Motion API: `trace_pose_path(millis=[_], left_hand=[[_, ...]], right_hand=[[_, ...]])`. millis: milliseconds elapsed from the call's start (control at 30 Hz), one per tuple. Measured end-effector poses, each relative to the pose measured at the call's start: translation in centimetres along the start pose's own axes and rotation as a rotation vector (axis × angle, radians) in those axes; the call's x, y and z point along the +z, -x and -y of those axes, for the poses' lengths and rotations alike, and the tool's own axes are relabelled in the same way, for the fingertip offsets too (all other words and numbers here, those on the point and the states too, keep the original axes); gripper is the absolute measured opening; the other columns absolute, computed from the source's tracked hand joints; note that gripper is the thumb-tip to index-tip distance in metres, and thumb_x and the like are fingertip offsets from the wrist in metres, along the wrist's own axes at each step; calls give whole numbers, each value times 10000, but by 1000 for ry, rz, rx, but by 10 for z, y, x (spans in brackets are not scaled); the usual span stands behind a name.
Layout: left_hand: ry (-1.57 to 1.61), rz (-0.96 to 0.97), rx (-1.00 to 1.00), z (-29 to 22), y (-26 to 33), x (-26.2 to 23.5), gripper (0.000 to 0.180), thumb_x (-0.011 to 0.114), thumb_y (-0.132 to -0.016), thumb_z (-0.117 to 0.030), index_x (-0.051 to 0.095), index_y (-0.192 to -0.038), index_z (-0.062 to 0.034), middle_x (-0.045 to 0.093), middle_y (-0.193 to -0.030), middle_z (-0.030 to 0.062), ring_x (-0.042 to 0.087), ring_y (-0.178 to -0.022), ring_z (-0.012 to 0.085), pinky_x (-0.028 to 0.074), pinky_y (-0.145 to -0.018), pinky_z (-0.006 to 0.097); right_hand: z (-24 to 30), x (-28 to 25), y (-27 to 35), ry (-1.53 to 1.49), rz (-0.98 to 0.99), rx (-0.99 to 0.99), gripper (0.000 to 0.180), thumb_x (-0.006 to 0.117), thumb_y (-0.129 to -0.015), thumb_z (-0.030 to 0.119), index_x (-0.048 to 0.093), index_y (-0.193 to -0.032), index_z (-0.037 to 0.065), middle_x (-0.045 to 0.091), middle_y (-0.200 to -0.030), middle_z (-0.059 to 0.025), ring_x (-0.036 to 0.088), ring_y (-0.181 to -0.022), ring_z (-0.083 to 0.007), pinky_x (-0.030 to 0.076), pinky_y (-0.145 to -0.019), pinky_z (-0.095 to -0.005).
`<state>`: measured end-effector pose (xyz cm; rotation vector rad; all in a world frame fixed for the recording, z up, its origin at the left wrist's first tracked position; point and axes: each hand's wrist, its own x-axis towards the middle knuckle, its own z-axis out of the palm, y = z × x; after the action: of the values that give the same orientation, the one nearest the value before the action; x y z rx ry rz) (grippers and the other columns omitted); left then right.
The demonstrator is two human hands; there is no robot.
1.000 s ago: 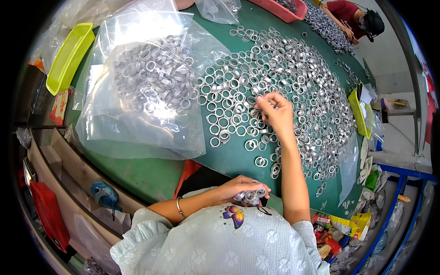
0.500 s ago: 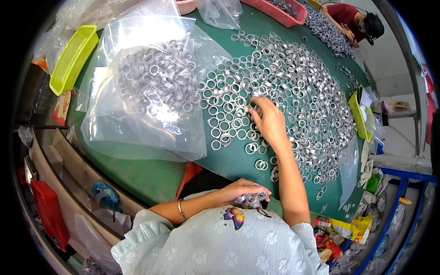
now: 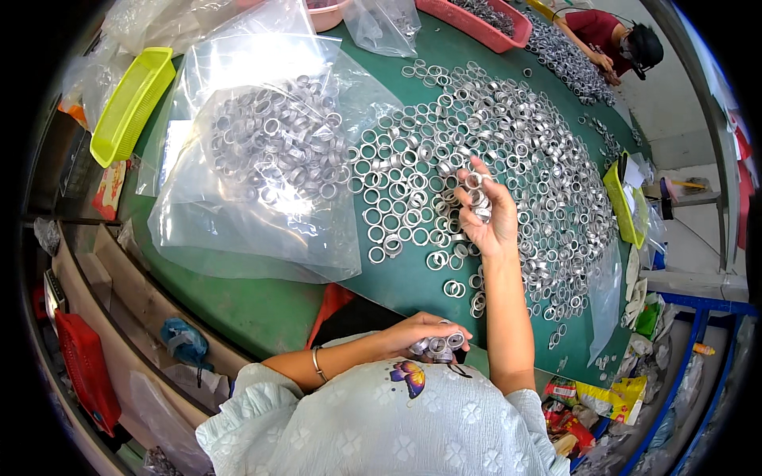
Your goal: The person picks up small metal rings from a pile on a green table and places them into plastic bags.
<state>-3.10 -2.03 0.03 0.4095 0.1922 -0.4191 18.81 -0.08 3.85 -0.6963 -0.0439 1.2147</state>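
Observation:
Close to my body at the table's near edge, my left hand (image 3: 421,332) is closed round several metal rings (image 3: 439,346). Above the spread of loose rings, my right hand (image 3: 490,213) is raised with its palm turned up, its fingers curled round a few metal rings (image 3: 479,201). A large pile of silver-grey metal rings (image 3: 548,174) covers the table to the right of and beyond that hand. On the left lies a clear plastic bag (image 3: 246,230) with many more rings (image 3: 278,143) in it.
The green table (image 3: 238,305) carries a yellow-green basket (image 3: 131,107) at left, another green basket (image 3: 625,202) at right and a pink tray (image 3: 476,24) at the back. A co-worker (image 3: 603,36) handles small parts at far right. Beside me stand wooden shelving (image 3: 151,317) and a blue rack (image 3: 690,357).
My right hand has lifted from the rings, shifted slightly right and turned palm up, showing rings in its fingers. My left hand has stayed nearly still with its rings.

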Motion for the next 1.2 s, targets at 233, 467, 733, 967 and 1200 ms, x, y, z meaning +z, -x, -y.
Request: trace_pose_path(millis=[233, 467, 733, 967, 1200], left_hand=[[-10, -26, -36, -4, 1, 3, 374, 512, -942, -302, 592, -1156, -6, 628, -1085, 121, 655, -847, 195, 531, -691, 283], [-32, -4, 22, 2, -4, -4, 367, 489, -954, -293, 591, -1159, -6, 631, -1075, 126, 656, -851, 196, 517, -613, 258], [83, -69, 218, -7, 1, 1, 406, 433, -967, -321, 529, -1213, -13, 592, -1122, 156, 651, -878, 246, 520, -509, 254], [334, -265, 523, -23, 12, -4, 395, 408, -965, -387, 507, -1216, -98, 598, -1133, 89, 636, -925, 223, 474, -508, 232], [357, -301, 542, -19, 36, -1, 395, 431, -957, -382, 499, -1219, -94, 578, -1165, 117, 633, -929, 240, 496, -528, 250]], right_hand=[[-2, -5, -24, 1597, -247, -719, 182, 680, -809, 151, 684, -949, 34, 640, -866, -112, 616, -743, -254, 475, -724, -353], [-7, 10, -3, 1945, 33, -395, 156, 684, -774, 134, 685, -891, 30, 656, -866, -144, 631, -761, -314, 489, -691, -379], [-10, 7, 44, 732, -78, -81, 259, 507, -954, 251, 605, -1015, 20, 590, -797, -74, 483, -537, -95, 341, -396, -188], [-35, -4, 74, -87, -154, 83, 239, 492, -962, 227, 566, -1026, 9, 570, -927, -104, 499, -672, -143, 322, -395, -188], [-16, 8, -3, 1820, -148, -812, 122, 652, -803, 112, 703, -895, 50, 601, -855, -94, 610, -704, -255, 489, -648, -384]])
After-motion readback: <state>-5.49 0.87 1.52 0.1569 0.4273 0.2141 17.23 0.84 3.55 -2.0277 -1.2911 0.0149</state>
